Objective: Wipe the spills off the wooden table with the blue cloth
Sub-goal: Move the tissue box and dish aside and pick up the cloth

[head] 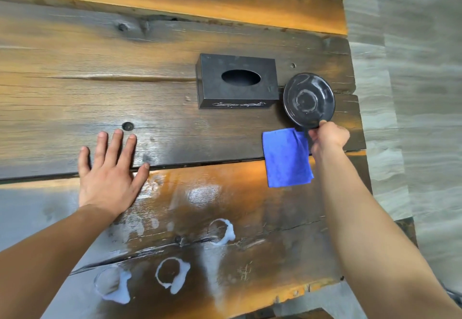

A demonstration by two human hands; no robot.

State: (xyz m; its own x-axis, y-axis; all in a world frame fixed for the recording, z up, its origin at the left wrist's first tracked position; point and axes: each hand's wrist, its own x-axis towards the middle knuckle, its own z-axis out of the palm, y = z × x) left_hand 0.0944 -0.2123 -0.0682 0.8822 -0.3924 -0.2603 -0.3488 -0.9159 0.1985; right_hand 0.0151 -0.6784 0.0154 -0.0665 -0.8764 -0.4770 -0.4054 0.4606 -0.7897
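Note:
A folded blue cloth [286,158] lies on the wooden table [75,73] near its right side. My right hand [327,137] is just right of the cloth and pinches the near rim of a black saucer [308,99] smeared with white residue. My left hand [110,171] rests flat on the table at the left, fingers spread, holding nothing. Three whitish ring-shaped spills sit on the near boards: one at the left [113,285], one in the middle [172,273], one further right [223,231]. Pale wet smears spread around them.
A black tissue box [237,81] with an oval slot stands beside the saucer, to its left. The table's right edge runs close to the saucer, with grey floor [412,93] beyond. A dark gap separates the boards below my left hand.

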